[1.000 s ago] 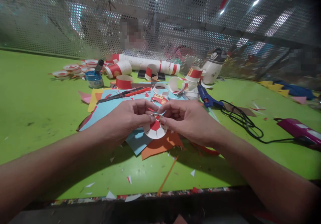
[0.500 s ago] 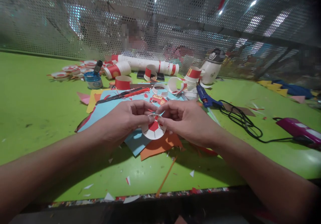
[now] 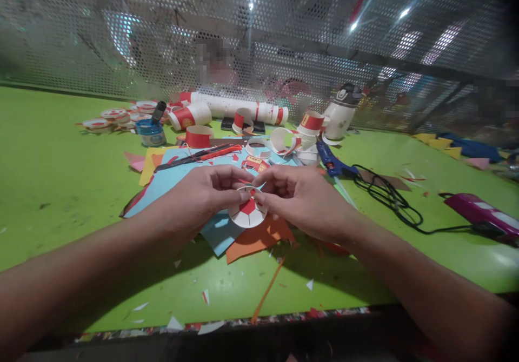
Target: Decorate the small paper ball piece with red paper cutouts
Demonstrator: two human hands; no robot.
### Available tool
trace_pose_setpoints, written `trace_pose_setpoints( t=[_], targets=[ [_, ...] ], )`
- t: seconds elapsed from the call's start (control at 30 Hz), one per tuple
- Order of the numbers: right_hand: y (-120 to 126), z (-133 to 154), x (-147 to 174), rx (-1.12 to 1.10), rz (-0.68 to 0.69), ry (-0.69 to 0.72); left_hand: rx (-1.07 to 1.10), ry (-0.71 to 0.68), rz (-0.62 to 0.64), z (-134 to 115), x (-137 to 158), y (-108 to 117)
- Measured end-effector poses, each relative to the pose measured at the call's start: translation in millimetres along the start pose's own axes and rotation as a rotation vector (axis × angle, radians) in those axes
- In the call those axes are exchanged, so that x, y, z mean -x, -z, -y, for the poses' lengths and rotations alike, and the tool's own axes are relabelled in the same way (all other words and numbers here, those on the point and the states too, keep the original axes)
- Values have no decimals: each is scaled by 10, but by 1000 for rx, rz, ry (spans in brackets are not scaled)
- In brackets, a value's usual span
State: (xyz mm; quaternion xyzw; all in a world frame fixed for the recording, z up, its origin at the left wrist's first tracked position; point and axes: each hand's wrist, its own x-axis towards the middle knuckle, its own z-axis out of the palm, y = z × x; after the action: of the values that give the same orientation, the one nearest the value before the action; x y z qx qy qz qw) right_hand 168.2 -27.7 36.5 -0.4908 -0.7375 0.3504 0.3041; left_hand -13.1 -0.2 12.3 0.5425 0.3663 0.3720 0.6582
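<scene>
A small round white paper disc [image 3: 248, 219] with a red centre patch and dark lines, like a football pattern, is held between my two hands. My left hand [image 3: 214, 192] pinches its upper left edge, thumb on the face and fingers behind. On the upper right, my right hand [image 3: 290, 194] has its thumb pressed near a small red piece on the disc. Both hands are closed, their fingertips nearly meeting. Beneath them lie a light blue sheet [image 3: 168, 181] and orange paper [image 3: 259, 243]. Scissors with orange-red handles [image 3: 225, 152] lie behind my left hand.
Cut paper-cup rings [image 3: 198, 136], stacked cups [image 3: 239, 106] and a white bottle [image 3: 338, 119] stand at the back. A blue glue jar [image 3: 150, 132] is at left. To the right are a blue glue gun [image 3: 334, 162], its coiled cord and a magenta power strip [image 3: 478, 216]. Scraps litter the front edge.
The hands keep the same pinch on the disc. The view has shifted very slightly; otherwise little differs.
</scene>
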Motion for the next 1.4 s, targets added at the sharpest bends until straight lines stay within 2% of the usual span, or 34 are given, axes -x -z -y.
trace_pose_setpoints(
  t=[0.4,0.67,1.1,1.4],
  targets=[
    [10,33,7,-11,7,-3,1,30,-2,-68,24,-41],
    [-4,28,17,130,-25,46,-29,45,-10,-57,22,-37],
    [-12,22,16,107,-5,35,24,98,17,-46,-2,-9],
    [-2,46,27,207,-65,77,56,137,-2,-52,1,1]
  ],
)
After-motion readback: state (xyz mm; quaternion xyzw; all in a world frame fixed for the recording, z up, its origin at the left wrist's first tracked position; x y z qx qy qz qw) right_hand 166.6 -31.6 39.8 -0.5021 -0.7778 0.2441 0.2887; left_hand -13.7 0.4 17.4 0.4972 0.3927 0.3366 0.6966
